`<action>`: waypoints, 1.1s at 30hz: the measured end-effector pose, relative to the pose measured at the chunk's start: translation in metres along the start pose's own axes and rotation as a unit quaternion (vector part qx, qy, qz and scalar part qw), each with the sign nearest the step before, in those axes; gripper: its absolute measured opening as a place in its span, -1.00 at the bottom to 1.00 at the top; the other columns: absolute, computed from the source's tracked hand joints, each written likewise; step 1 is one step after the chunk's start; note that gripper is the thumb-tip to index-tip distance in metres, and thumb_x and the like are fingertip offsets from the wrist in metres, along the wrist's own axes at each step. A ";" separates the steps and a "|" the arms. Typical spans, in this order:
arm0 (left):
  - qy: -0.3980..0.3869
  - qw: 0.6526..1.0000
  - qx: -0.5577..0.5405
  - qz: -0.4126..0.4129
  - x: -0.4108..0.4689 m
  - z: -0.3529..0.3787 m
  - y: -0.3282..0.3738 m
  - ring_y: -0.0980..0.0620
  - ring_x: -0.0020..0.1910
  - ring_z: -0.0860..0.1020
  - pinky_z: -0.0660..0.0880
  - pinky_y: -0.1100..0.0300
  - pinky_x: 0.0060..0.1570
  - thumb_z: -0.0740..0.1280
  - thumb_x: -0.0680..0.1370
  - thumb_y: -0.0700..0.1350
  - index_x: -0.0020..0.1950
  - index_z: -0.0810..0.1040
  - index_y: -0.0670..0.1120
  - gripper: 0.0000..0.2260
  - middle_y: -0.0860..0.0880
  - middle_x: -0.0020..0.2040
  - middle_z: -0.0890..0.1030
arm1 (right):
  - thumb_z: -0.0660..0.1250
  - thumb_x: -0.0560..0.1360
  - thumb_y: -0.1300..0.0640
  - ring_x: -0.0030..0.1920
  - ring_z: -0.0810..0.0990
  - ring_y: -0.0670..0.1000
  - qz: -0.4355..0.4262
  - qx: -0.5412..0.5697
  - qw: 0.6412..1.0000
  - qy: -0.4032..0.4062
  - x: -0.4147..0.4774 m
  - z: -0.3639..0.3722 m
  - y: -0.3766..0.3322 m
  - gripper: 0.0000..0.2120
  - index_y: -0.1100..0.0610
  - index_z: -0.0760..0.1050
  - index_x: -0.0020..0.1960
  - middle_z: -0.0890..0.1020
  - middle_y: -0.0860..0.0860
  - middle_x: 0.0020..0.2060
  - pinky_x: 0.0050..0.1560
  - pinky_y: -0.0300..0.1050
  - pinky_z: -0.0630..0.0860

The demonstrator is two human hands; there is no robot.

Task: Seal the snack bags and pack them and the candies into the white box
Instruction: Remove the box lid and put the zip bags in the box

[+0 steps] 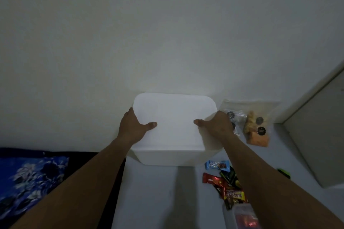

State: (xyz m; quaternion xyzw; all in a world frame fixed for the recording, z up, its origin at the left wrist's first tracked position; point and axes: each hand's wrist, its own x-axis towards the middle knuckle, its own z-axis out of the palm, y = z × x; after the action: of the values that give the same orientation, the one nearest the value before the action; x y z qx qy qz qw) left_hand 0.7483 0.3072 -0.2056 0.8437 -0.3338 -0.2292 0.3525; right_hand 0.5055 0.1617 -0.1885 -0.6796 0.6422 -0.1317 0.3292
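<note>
The head view shows one white rounded-square plastic box (167,158) on a pale grey surface (149,201), at its far edge against the white wall (167,24). One flat white lid (175,122) covers the box, so what is inside cannot be told.

The left hand (136,126) grips the lid's left edge, thumb flat on top and fingers curled down over the side. The right hand (216,124) grips the right edge the same way, thumb pointing inward. The box therefore sits between the two hands and just beyond them.

Two clear plastic snack bags (249,117) lie at the far right of the surface, just beside the right hand. The smaller one holds dark round pieces and the larger one holds orange and yellow snacks.

At least four wrapped candies (217,165), blue, red, green-black and yellow-red, lie in a loose heap near the box's near right corner, partly hidden under the right forearm.

One clear plastic container (240,215) with something red inside stands at the near edge. A small green object (283,172) lies to the right, and a blue floral cloth (33,178) lies off the surface's left edge.
</note>
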 end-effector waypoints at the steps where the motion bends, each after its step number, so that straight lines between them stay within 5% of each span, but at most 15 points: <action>1: 0.006 1.000 -0.008 -0.003 -0.001 0.001 0.000 -0.13 0.27 0.49 0.45 -0.04 0.26 0.60 0.20 0.23 0.39 0.37 -0.11 -0.12 -0.11 0.31 0.51 | 0.59 0.21 -0.25 0.18 0.55 0.22 0.002 0.004 1.000 0.005 -0.001 0.000 -0.001 -0.12 0.28 0.41 0.30 0.54 0.19 0.21 0.11 0.12 0.56; 4: 0.020 1.000 -0.021 -0.006 -0.004 0.002 0.002 -0.13 0.35 0.44 0.41 -0.09 0.33 0.58 0.19 0.26 0.50 0.26 -0.11 0.01 -0.10 0.41 0.44 | 0.60 0.22 -0.21 0.16 0.55 0.21 0.003 0.024 0.999 0.029 -0.006 0.001 0.000 -0.17 0.27 0.42 0.26 0.55 0.18 0.19 0.00 0.03 0.53; 10: 0.053 0.998 -0.020 0.000 -0.010 0.007 0.007 -0.12 0.49 0.29 0.27 -0.03 0.45 0.58 0.30 0.16 0.59 0.09 -0.13 0.04 -0.11 0.54 0.27 | 0.59 0.16 -0.27 0.14 0.56 0.20 -0.014 0.053 0.997 0.061 -0.013 0.001 0.002 -0.20 0.21 0.45 0.18 0.58 0.15 0.14 0.11 0.14 0.56; 20: 0.095 0.995 0.008 0.007 -0.015 -0.002 0.021 -0.17 0.49 0.26 0.28 -0.09 0.43 0.55 0.34 0.16 0.59 0.10 -0.12 -0.01 -0.13 0.53 0.28 | 0.58 0.28 -0.18 0.35 0.40 0.26 -0.026 0.025 0.997 0.072 -0.025 -0.016 -0.014 -0.14 0.25 0.33 0.37 0.43 0.20 0.31 0.23 0.19 0.42; 25: 0.077 0.997 0.005 -0.002 -0.020 -0.006 0.022 -0.18 0.46 0.29 0.31 -0.11 0.41 0.54 0.35 0.17 0.59 0.11 -0.09 -0.03 -0.12 0.52 0.27 | 0.59 0.26 -0.18 0.28 0.46 0.26 -0.037 0.041 0.996 0.065 -0.031 -0.023 -0.010 -0.15 0.27 0.38 0.34 0.46 0.21 0.27 0.24 0.19 0.49; 29: 0.054 0.998 -0.017 -0.014 -0.022 -0.007 0.025 -0.17 0.46 0.30 0.30 -0.08 0.42 0.55 0.35 0.15 0.59 0.12 -0.12 -0.03 -0.14 0.51 0.27 | 0.60 0.23 -0.18 0.18 0.53 0.21 -0.035 0.049 0.996 0.060 -0.029 -0.030 -0.007 -0.21 0.26 0.45 0.26 0.52 0.19 0.19 0.16 0.14 0.54; 33: 0.051 0.998 -0.033 -0.005 -0.018 -0.013 0.036 -0.14 0.48 0.29 0.28 -0.02 0.44 0.55 0.37 0.11 0.58 0.15 -0.14 -0.07 -0.15 0.52 0.28 | 0.60 0.29 -0.08 -0.01 0.50 0.06 -0.030 0.082 0.995 0.052 -0.029 -0.033 -0.002 -0.37 0.27 0.48 0.18 0.58 0.15 0.11 -0.13 -0.12 0.43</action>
State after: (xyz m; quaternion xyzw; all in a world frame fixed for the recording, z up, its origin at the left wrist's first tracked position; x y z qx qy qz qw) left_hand 0.7300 0.3075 -0.1675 0.8441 -0.3032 -0.1985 0.3951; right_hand 0.4830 0.1805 -0.1560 -0.6617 0.6243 -0.2290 0.3465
